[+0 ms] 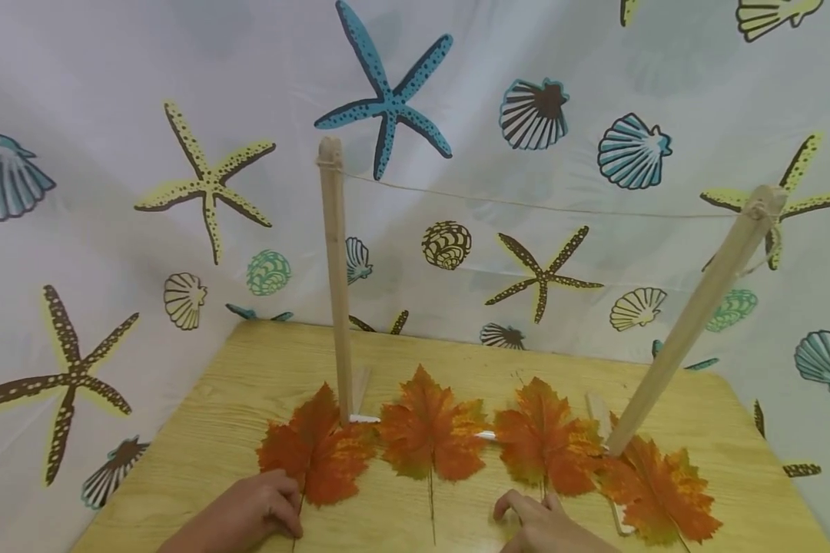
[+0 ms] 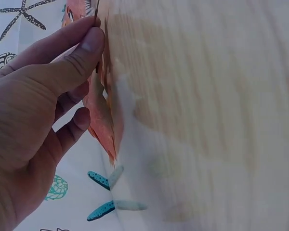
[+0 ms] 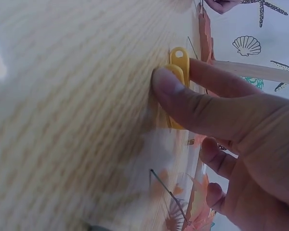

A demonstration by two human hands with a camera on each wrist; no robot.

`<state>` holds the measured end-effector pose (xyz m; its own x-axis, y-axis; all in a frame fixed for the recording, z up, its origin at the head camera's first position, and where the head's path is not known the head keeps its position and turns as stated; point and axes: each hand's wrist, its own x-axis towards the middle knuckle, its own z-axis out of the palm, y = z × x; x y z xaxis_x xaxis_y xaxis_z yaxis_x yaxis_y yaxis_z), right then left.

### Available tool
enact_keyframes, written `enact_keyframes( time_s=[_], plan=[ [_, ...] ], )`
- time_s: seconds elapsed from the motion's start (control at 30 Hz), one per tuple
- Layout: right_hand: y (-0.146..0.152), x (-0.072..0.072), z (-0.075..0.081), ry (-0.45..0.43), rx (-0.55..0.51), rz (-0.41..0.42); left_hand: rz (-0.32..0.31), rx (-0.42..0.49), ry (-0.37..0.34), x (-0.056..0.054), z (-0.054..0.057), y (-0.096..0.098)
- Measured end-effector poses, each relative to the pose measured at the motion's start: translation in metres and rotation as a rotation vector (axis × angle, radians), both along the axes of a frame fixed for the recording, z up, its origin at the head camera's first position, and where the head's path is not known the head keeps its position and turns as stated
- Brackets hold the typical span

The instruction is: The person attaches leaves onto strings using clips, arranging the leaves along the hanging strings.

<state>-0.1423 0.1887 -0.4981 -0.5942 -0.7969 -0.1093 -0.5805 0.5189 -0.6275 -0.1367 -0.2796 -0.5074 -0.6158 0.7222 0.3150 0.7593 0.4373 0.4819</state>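
The left hand pinches the stem of one leaf, located in front of the left post. The right hand, forward-right of that post, clamps a yellow clip between thumb and finger. Three more leaves lie right of the post; string runs rightward from its top.

We see the left hand low in the head view, pinching between its thumb and index finger. The right hand is well apart from it, at the bottom edge, and it pinches likewise. On both, we observe other fingers bent loosely.
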Motion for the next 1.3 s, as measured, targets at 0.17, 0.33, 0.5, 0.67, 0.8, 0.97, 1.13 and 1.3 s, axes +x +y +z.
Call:
enact_keyframes(
  time_s=[0.17, 0.33, 0.5, 0.67, 0.8, 0.97, 1.13, 1.3],
  plan=[
    [-0.004, 0.003, 0.006, 0.057, 0.009, 0.036, 0.060, -0.038, -0.012, 0.002, 0.004, 0.005],
    [-0.005, 0.007, 0.002, 0.096, 0.002, 0.018, 0.068, -0.024, -0.014, 0.000, 0.010, 0.010],
    [-0.005, 0.012, -0.006, 0.145, -0.014, -0.009, 0.045, 0.030, -0.017, 0.000, 0.012, 0.012],
    [-0.005, 0.009, -0.012, 0.414, -0.187, 0.093, 0.047, 0.079, -0.007, 0.000, 0.014, 0.013],
    [-0.006, 0.006, -0.004, 0.374, -0.270, 0.105, 0.056, 0.115, 0.011, 0.000, 0.021, 0.016],
    [-0.007, 0.008, 0.011, 0.170, -0.215, -0.012, 0.061, 0.139, 0.027, 0.001, 0.031, 0.019],
    [-0.009, 0.011, 0.018, 0.069, -0.246, -0.102, 0.050, 0.146, 0.085, 0.001, 0.034, 0.022],
    [-0.010, 0.013, 0.022, -0.021, -0.274, -0.145, 0.045, 0.175, 0.160, 0.002, 0.035, 0.025]
  ],
)
